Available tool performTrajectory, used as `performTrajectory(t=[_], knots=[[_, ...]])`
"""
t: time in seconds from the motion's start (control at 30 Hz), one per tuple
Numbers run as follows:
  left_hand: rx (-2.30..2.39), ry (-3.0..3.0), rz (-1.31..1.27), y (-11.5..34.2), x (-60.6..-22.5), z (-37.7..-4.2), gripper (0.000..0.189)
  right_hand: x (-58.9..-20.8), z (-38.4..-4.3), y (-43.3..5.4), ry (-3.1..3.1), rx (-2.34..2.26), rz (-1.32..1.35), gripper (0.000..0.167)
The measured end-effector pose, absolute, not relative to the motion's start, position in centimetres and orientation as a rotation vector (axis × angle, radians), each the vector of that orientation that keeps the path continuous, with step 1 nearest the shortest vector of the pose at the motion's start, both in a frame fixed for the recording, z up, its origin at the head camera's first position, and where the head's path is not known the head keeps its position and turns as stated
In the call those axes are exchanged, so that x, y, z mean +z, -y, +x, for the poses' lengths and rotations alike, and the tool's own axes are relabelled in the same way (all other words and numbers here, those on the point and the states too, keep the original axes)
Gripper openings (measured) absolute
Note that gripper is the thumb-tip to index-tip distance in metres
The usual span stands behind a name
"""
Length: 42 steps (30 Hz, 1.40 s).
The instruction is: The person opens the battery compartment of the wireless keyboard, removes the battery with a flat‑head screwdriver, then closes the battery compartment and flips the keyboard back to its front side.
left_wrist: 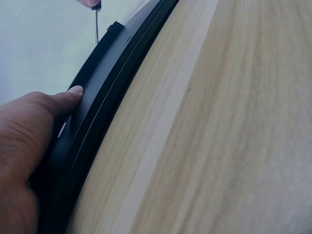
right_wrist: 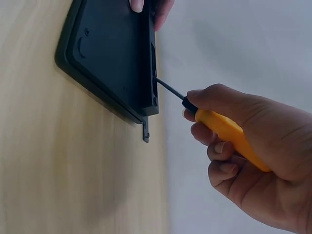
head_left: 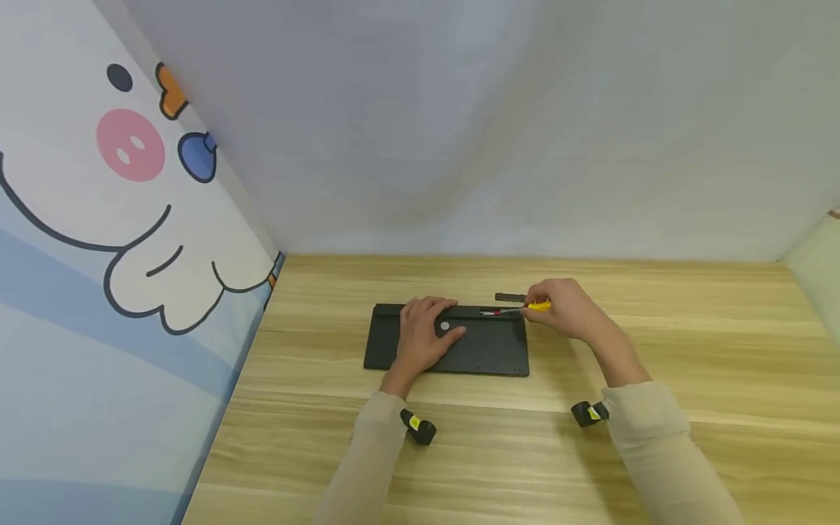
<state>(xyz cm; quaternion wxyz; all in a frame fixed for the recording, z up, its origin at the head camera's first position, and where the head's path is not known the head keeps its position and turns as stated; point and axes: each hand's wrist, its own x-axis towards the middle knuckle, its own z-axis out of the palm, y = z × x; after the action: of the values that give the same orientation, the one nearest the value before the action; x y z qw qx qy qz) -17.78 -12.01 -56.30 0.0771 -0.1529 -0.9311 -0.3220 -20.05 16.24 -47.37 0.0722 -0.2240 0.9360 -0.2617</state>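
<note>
A black keyboard (head_left: 488, 354) lies underside up on the wooden table. My left hand (head_left: 420, 337) holds it left of centre, thumb laid on the underside and fingers over the far raised edge. A battery compartment (head_left: 500, 312) is uncovered at the far right of this edge, with a bit of red and silver inside. My right hand (right_wrist: 253, 146) grips a screwdriver (right_wrist: 229, 134) by its yellow handle, thumb along the collar. The thin metal shaft (right_wrist: 169, 88) points left, its tip in the compartment.
Just behind the keyboard lies a small black battery cover (head_left: 509, 297), next to my right fingers. A pale wall (head_left: 492, 146) rises behind the wooden table (head_left: 315, 437). A cartoon-printed panel (head_left: 118, 292) stands along the left side.
</note>
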Motion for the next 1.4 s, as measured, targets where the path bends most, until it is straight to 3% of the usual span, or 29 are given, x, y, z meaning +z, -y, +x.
performTrajectory(t=[0.8,1.07,1.4], knots=[[-0.948,2.807,-0.438,12.1,-56.7,-18.2,0.052,-44.1,-21.3,-13.8,-2.731,-0.492,-0.749,0.012],[-0.941,2.798,-0.447,12.1,-56.6,-18.3,0.052,-42.5,-21.8,-12.0,-2.702,-0.365,-0.761,0.026],[-0.969,2.798,-0.453,12.0,-56.6,-18.1,0.053,-42.3,-22.6,-11.9,-2.673,-0.305,-0.810,0.019]])
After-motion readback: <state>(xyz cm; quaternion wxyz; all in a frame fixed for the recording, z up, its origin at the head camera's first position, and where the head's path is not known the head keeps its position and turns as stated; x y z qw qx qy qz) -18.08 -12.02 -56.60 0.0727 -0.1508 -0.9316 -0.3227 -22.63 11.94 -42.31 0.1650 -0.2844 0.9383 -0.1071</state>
